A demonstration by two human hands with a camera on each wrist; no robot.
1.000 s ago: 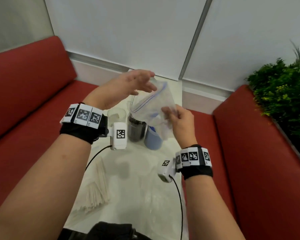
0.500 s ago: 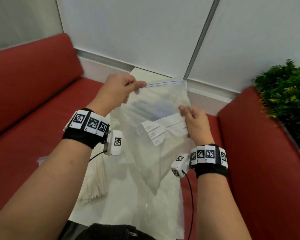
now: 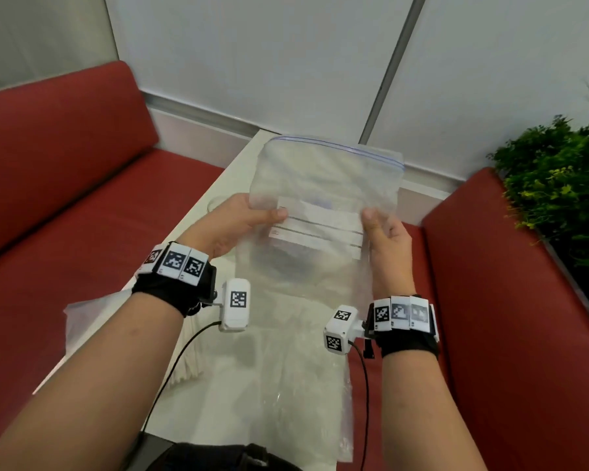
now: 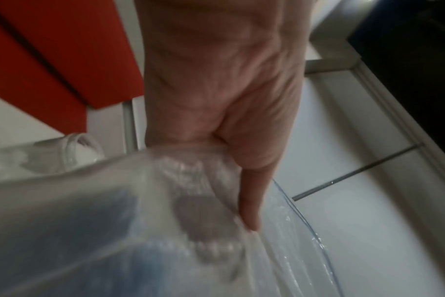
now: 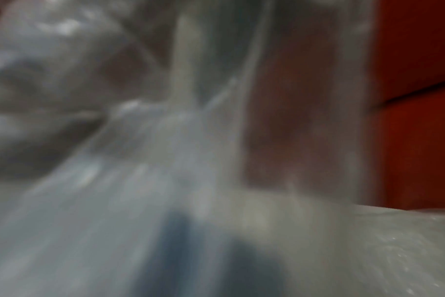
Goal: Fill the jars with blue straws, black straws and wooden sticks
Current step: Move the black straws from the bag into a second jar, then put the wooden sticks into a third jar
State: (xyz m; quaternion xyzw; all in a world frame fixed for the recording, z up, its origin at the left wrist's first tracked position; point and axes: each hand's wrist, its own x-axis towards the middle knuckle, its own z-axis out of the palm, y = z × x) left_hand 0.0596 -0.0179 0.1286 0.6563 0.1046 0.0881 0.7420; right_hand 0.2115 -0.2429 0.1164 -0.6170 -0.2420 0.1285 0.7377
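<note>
Left hand (image 4: 216, 90) fills the middle, thumb pinching a crinkly clear plastic bag (image 4: 114, 231); something bluish shows blurry through it. Empty glass jar (image 4: 74, 154) off to the left; red seat (image 4: 51, 50) behind.

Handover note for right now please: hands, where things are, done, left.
Left hand: grip on the zip bag, left edge.
Right hand: grip on the bag's right edge.
The bag is held up over the table; it looks empty.
Wooden sticks lie loose on the table near the left arm.
An empty jar stands by the left hand. Other jars are hidden behind the bag; dark and blue shapes show through it.
Done: cannot tell from here.
Left: put the bag down, load the sticks into the empty jar.
</note>
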